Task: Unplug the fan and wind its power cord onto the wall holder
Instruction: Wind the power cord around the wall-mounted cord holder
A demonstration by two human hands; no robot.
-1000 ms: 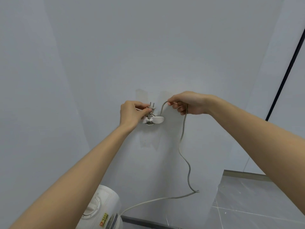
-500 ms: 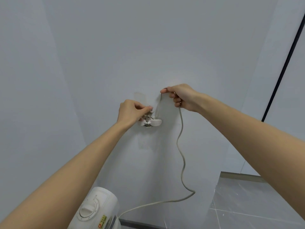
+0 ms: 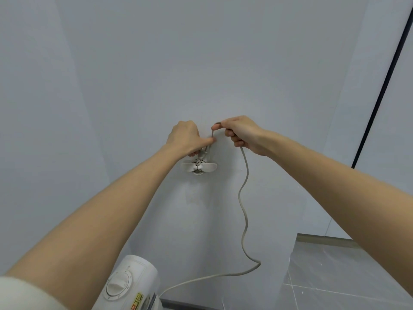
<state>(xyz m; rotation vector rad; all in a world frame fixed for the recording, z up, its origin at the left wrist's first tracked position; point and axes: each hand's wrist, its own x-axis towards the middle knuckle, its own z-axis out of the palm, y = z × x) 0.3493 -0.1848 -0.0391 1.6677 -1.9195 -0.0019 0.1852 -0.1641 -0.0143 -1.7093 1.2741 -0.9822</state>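
Bare wall (image 3: 201, 63) above; cord (image 3: 242, 209) dangling right.

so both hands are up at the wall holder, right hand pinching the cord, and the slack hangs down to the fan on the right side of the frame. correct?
One error: the fan sits at bottom left in the head view. The rest holds: both hands at the holder, right hand pinching the cord.

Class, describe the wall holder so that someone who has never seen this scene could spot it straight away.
Start at the plain pale wall facing the person and drop to where the two hands meet. Just under the left hand sits the wall holder, a small white piece with two rounded wings spreading sideways. It alone is fixed to the wall, with the grey power cord wound at its centre.
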